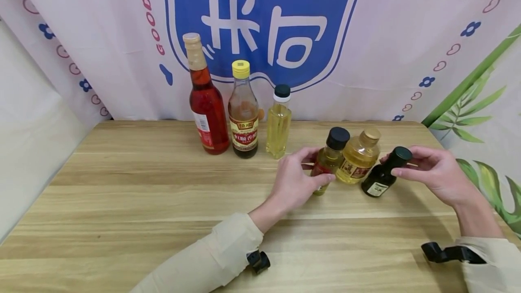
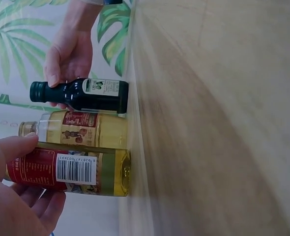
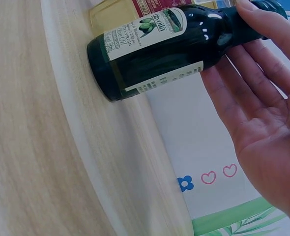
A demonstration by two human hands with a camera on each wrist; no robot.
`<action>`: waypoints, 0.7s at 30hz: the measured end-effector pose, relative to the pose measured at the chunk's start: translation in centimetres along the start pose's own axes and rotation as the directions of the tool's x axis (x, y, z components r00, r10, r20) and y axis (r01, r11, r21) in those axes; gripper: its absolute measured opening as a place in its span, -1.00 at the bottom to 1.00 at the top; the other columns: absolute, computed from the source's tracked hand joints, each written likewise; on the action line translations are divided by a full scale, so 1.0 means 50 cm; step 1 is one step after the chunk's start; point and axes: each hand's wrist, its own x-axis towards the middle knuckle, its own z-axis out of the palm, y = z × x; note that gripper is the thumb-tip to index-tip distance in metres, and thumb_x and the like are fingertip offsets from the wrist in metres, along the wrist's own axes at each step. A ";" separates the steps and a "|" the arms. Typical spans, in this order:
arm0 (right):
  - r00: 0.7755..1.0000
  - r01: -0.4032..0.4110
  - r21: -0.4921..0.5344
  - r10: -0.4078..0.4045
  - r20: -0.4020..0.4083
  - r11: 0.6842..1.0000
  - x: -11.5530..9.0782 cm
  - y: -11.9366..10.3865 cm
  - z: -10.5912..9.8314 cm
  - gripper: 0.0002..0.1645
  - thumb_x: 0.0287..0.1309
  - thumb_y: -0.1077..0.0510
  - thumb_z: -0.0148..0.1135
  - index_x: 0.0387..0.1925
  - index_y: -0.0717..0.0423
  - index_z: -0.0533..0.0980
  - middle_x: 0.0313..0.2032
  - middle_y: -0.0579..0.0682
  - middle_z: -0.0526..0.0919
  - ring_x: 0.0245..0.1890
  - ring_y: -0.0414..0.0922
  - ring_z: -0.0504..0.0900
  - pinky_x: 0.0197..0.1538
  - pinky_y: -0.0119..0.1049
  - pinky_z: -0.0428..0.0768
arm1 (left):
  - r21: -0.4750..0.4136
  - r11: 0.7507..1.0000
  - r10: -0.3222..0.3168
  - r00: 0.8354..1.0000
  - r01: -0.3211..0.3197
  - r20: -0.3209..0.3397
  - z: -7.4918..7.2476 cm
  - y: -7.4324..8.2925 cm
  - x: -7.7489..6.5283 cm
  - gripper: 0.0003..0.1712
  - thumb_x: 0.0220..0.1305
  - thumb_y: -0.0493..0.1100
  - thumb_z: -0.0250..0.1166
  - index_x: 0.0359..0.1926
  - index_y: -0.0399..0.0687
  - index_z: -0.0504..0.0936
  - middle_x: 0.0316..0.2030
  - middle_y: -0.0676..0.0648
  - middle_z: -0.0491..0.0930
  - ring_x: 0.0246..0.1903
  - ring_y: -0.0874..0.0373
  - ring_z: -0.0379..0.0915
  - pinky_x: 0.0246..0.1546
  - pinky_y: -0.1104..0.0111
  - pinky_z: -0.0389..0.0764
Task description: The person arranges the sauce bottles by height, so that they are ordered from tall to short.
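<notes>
My left hand (image 1: 292, 179) grips a small bottle of yellow-green oil (image 1: 330, 159) with a black cap, thumb on the near side. A barcode shows on that bottle's red label in the left wrist view. On the right, the thumb and fingers of my right hand (image 1: 437, 173) hold a dark green olive oil bottle (image 1: 381, 176) around its neck. Its base is at the tabletop and it leans toward the hand. Between these two stands a squat yellow oil bottle (image 1: 360, 155) with a gold cap, partly hidden by the black-capped bottle.
Farther left stand a tall red bottle (image 1: 209, 114), a yellow-capped vinegar bottle (image 1: 244, 121) and a slim bottle of pale yellow oil (image 1: 278, 125). They are on the wooden table (image 1: 171, 207) near its back edge, in front of a printed curtain (image 1: 350, 94).
</notes>
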 end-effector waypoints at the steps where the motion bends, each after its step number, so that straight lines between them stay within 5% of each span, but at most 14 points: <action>1: 1.000 -0.001 -0.006 0.001 0.003 1.000 0.001 0.000 0.000 -0.58 0.16 0.74 0.17 0.00 0.47 0.61 0.04 0.07 0.84 0.07 -0.16 0.82 0.07 -0.40 0.76 | -0.005 1.000 0.002 1.000 -0.002 -0.009 0.000 0.001 0.001 -0.31 0.13 -0.23 0.65 0.29 -0.07 0.65 0.10 -0.13 0.77 0.04 0.09 0.73 0.09 0.32 0.76; 11: 1.000 -0.011 -0.015 0.011 0.001 1.000 0.000 -0.002 0.001 -0.62 0.18 0.72 0.17 -0.02 0.47 0.61 0.03 0.07 0.85 0.07 -0.17 0.82 0.06 -0.42 0.76 | 0.015 0.999 0.033 0.989 -0.031 -0.147 -0.005 0.019 0.031 -0.35 0.16 -0.20 0.64 0.29 -0.03 0.67 0.11 -0.09 0.79 0.10 0.06 0.73 0.17 0.15 0.74; 21: 0.995 -0.067 -0.030 0.065 -0.077 0.997 -0.005 0.000 -0.001 -0.50 0.13 0.72 0.23 0.00 0.29 0.69 -0.05 -0.06 0.87 -0.06 -0.24 0.84 -0.03 -0.45 0.77 | 0.028 0.999 -0.014 0.943 0.024 -0.332 0.013 0.019 0.067 -0.37 0.17 -0.19 0.63 0.27 -0.04 0.68 0.10 -0.12 0.80 0.13 0.01 0.72 0.20 0.11 0.71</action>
